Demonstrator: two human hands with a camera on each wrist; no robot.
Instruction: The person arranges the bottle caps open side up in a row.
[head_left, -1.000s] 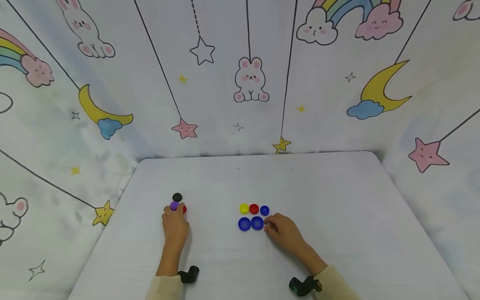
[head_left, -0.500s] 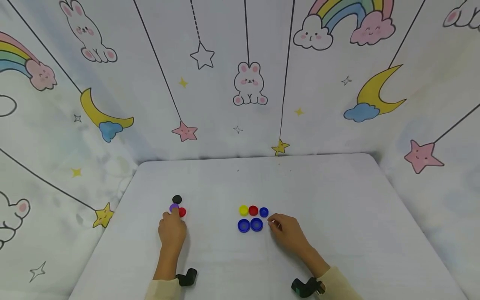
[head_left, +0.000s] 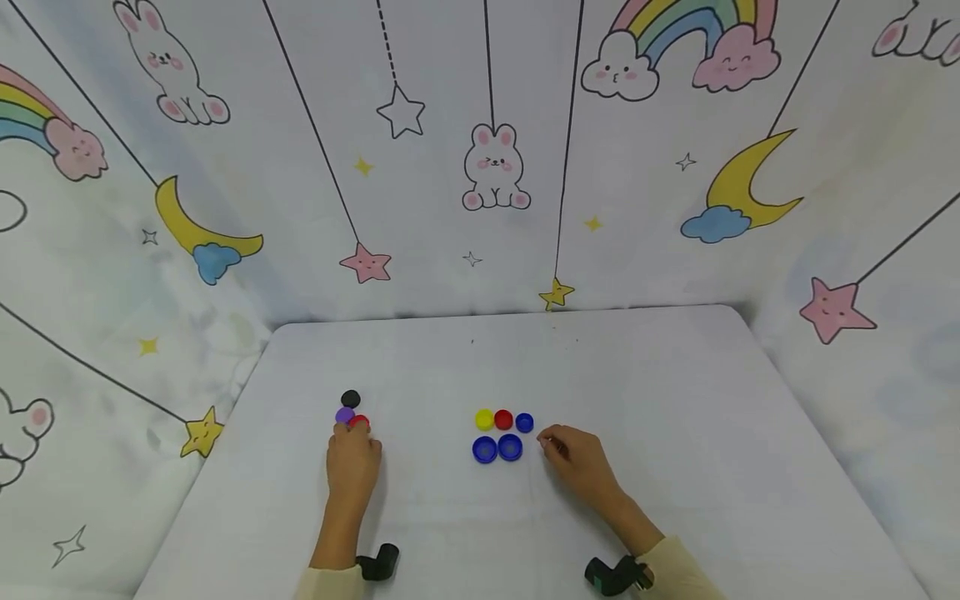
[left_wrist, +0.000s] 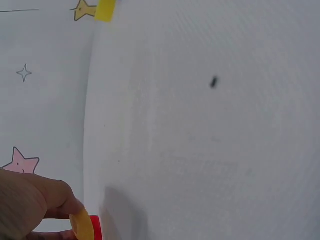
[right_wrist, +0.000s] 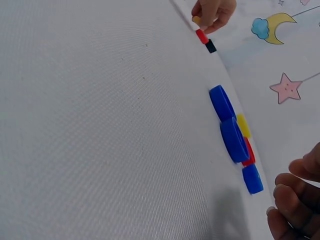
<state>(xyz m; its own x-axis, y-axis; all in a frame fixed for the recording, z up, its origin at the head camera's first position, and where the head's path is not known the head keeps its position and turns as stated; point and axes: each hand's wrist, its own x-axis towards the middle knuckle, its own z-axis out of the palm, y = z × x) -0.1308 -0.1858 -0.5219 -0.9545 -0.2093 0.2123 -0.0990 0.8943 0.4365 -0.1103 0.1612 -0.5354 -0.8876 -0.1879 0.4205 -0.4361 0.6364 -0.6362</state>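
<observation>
My left hand (head_left: 352, 462) pinches an orange bottle cap (left_wrist: 82, 224) between thumb and fingers; in the head view that cap is hidden under the hand. Just beyond the fingertips lie a red cap (head_left: 360, 420), a purple cap (head_left: 344, 415) and a black cap (head_left: 350, 398). My right hand (head_left: 577, 458) is empty, its fingers loosely bent, just right of a second group. That group has a yellow cap (head_left: 484, 419), a red cap (head_left: 503, 419) and a small blue cap (head_left: 524, 422) behind two larger blue caps (head_left: 510, 447).
Both groups stand on a white-covered table (head_left: 637, 375). A white backdrop (head_left: 427, 208) printed with rabbits, stars and moons rises behind its far edge and along the sides. Black wrist cameras (head_left: 378, 562) sit at both sleeves.
My left hand drew back from the purple cap, then shifted right to overlap the red one. My right hand has moved slightly right, away from the larger blue caps.
</observation>
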